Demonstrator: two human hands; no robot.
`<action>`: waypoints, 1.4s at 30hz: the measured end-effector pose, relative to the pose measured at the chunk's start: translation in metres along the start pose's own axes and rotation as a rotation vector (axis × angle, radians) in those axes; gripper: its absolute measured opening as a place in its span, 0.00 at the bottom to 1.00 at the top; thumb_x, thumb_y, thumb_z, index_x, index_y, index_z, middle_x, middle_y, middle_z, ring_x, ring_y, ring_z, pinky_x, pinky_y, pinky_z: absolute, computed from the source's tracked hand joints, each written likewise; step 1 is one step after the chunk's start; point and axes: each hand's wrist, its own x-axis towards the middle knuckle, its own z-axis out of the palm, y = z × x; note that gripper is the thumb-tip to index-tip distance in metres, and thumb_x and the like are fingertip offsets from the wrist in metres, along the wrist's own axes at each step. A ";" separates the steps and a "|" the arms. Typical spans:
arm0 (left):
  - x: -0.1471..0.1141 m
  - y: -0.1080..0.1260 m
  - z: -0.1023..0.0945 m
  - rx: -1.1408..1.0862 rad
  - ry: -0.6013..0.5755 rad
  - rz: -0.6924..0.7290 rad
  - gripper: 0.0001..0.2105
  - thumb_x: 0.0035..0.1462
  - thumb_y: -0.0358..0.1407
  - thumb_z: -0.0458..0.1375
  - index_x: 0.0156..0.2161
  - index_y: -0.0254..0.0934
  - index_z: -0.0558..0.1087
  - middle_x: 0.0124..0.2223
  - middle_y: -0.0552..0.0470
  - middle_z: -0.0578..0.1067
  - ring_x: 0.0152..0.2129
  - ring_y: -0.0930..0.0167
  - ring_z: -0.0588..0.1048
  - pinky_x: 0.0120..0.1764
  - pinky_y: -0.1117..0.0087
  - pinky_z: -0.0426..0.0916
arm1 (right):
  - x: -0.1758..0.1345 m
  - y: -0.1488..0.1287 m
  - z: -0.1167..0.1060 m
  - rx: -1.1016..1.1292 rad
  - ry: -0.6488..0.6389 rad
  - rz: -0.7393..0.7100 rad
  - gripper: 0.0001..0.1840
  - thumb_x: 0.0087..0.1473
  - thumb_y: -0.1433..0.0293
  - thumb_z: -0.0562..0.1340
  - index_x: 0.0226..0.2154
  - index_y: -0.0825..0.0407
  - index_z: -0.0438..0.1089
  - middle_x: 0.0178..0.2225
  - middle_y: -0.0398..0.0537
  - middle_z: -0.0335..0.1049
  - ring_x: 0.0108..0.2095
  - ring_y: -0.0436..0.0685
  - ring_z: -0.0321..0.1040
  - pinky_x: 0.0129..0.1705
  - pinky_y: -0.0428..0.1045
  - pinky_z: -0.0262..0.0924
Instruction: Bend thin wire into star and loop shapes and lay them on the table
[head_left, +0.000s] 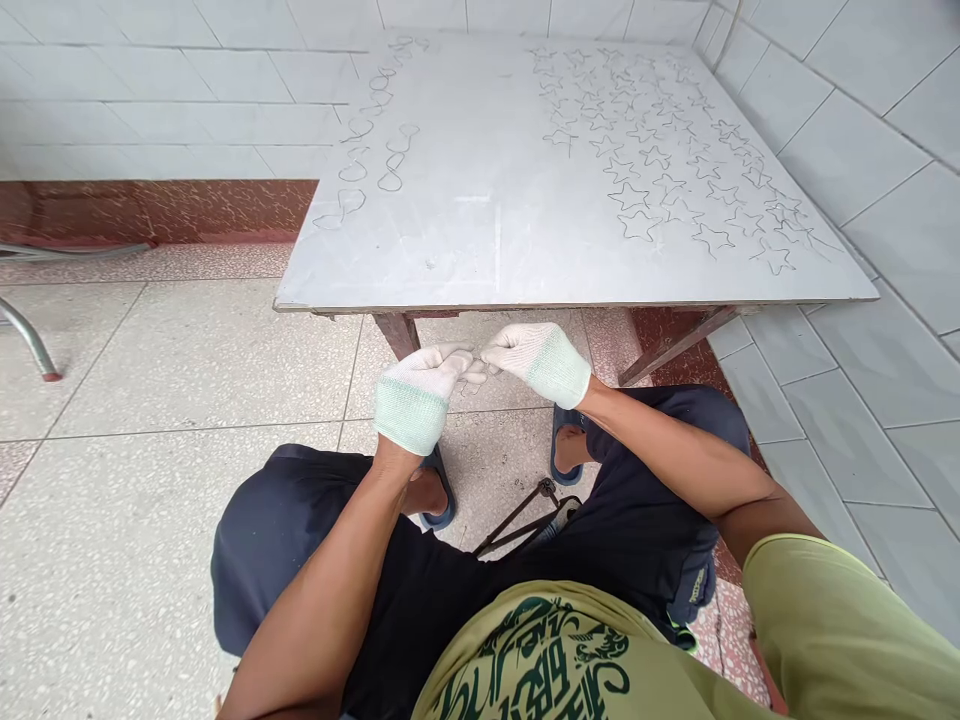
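My left hand and my right hand both wear white knit gloves with pale green cuffs. They meet just in front of the table's near edge, above the floor and between my knees. The fingers of each are pinched together on a thin wire, of which only a small bent bit shows below the fingertips; its full shape is hidden. Beyond them, bent wire stars lie in rows over the right part of the white table. Rounded, looped wire pieces lie along its left side.
White tiled walls close in the table behind and at right. Wooden table legs stand under the near edge. A dark metal tool or frame is between my feet. Metal chair legs show at far left on the speckled floor.
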 end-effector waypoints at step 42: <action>0.006 -0.007 -0.003 -0.246 0.178 0.041 0.18 0.56 0.49 0.71 0.42 0.35 0.80 0.42 0.42 0.86 0.46 0.58 0.87 0.53 0.58 0.80 | 0.006 0.003 0.008 0.039 -0.139 0.016 0.12 0.62 0.68 0.67 0.28 0.49 0.83 0.32 0.42 0.85 0.38 0.54 0.81 0.45 0.49 0.69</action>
